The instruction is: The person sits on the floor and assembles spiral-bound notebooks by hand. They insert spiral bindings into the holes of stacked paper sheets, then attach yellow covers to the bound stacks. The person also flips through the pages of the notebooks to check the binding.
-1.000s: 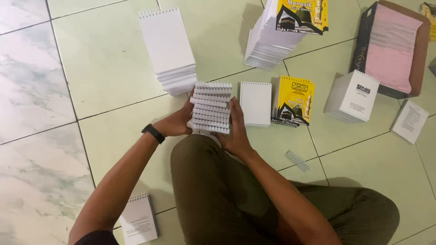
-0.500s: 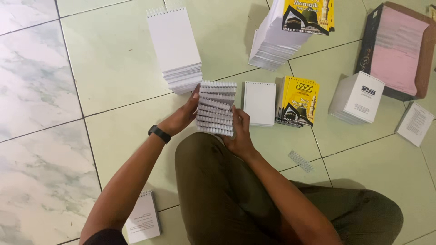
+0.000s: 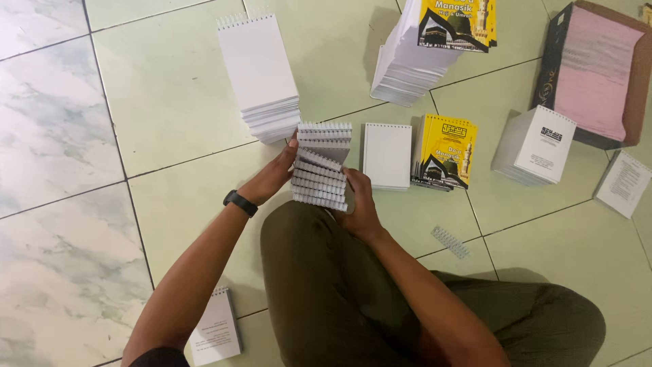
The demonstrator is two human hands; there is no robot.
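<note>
Spiral-bound booklets sat fanned above the knee, gripped by the left hand and right hand. Squaring the coil edges evenly before release would have kept the bundle aligned.

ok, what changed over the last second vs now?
Both hands keep hold of the bundle of spiral-bound booklets. Left hand on its left edge, right hand on the right. The bundle has fanned out further, the booklets now stepped apart with their wire spines showing. The white booklet stacks, yellow-covered booklets, box of pink sheets and loose wire coil stayed put.
</note>
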